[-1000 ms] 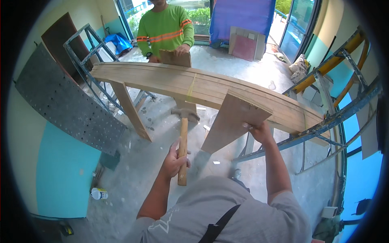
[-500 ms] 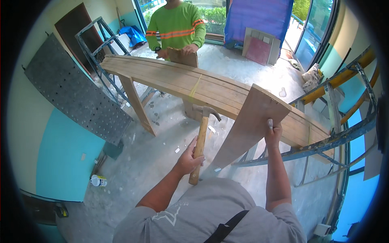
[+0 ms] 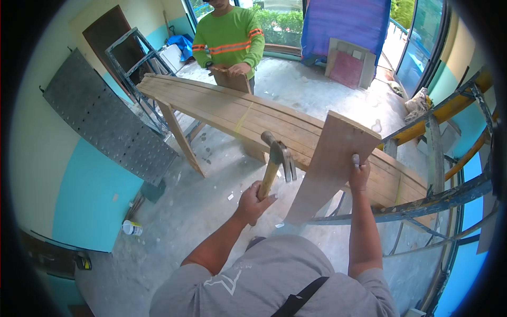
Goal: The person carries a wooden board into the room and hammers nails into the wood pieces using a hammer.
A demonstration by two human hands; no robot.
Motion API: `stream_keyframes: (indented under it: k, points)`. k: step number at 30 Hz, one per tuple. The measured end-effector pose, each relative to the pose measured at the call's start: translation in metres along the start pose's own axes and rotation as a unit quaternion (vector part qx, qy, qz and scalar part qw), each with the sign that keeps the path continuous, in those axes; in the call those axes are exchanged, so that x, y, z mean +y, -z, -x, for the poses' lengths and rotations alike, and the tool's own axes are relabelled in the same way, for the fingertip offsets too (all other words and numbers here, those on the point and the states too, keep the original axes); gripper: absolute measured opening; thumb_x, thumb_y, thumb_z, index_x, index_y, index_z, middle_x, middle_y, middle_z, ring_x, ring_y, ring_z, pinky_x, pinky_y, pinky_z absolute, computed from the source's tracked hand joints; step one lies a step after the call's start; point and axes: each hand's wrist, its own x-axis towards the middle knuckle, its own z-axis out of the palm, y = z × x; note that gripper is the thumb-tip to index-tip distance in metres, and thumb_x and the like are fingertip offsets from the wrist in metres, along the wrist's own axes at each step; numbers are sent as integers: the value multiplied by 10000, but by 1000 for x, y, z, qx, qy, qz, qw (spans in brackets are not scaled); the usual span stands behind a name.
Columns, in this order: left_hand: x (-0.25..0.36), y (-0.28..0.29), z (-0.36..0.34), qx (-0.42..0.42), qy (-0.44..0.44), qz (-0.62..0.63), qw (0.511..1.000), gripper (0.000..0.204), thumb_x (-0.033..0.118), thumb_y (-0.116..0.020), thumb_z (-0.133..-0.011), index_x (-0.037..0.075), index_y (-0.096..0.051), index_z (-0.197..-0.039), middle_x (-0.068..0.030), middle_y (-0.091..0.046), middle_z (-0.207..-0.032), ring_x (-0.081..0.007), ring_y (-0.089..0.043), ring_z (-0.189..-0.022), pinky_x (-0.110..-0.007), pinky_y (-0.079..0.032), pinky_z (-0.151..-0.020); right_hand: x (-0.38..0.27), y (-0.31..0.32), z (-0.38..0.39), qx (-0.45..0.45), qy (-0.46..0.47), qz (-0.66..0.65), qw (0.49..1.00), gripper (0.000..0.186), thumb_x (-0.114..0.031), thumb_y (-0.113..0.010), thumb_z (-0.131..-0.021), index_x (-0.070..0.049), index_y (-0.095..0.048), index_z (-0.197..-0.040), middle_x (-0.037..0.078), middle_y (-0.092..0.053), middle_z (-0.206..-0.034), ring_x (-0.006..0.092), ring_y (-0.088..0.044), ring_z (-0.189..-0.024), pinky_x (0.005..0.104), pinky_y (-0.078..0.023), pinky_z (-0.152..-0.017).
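My left hand point(image 3: 253, 203) grips the wooden handle of a claw hammer point(image 3: 280, 156), its metal head raised in front of the long stack of planks point(image 3: 211, 105). Over on the right, my right hand point(image 3: 359, 174) holds a flat plywood board point(image 3: 332, 158) that stands tilted against the near side of the planks. A yellow strap or tape point(image 3: 240, 119) crosses the stack. A narrow board point(image 3: 182, 140) slants from the stack's left part down to the floor.
A co-worker in green point(image 3: 227, 39) holds a board point(image 3: 232, 82) across the planks. Ladders point(image 3: 134, 61) point(image 3: 406, 132) flank them. A perforated metal sheet point(image 3: 105, 116) leans on the left wall; a white bucket point(image 3: 132, 227) stands below. Panels point(image 3: 346, 68) lean at the back.
My left hand has moved up and rightward, tipping the hammer head toward me. My right hand and its board have shifted right in the picture. The co-worker's board sits a little lower.
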Motion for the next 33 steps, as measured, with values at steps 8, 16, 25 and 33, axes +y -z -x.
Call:
stream_keyframes:
  k: [8, 16, 25, 33]
  points:
    - [-3, -30, -73, 63, -289, -36, 954, 218, 178, -744, -839, 51, -583, -914, -135, -596, -778, -331, -610, -674, -403, -494, -635, 7, -14, 8, 111, 11, 60, 992, 405, -379, -571, -1003, -2, -686, -1093, 180, -685, -1053, 367, -634, -997, 431, -483, -862]
    - [62, -1, -148, 22, -599, -105, 794, 361, 74, -789, -693, 108, -544, -957, -74, -590, -739, -301, -609, -666, -410, -466, -586, -16, -37, 15, 212, -36, 27, 976, 462, -460, -581, -993, -11, -685, -1016, 171, -666, -935, 378, -635, -880, 425, -484, -776]
    - [75, -9, -176, -72, -580, -184, 790, 313, 67, -780, -693, 110, -561, -913, -97, -605, -768, -321, -634, -702, -451, -496, -640, 25, -43, 20, 287, -36, 68, 955, 422, -432, -584, -998, -19, -672, -999, 178, -640, -873, 386, -635, -839, 428, -481, -716]
    - [76, -5, -196, -37, -521, -218, 825, 365, 144, -861, -702, 111, -536, -864, -84, -612, -770, -300, -629, -701, -421, -480, -623, 7, -53, 17, 295, -50, 57, 952, 467, -475, -586, -986, -18, -680, -1010, 183, -663, -903, 395, -645, -835, 440, -491, -719]
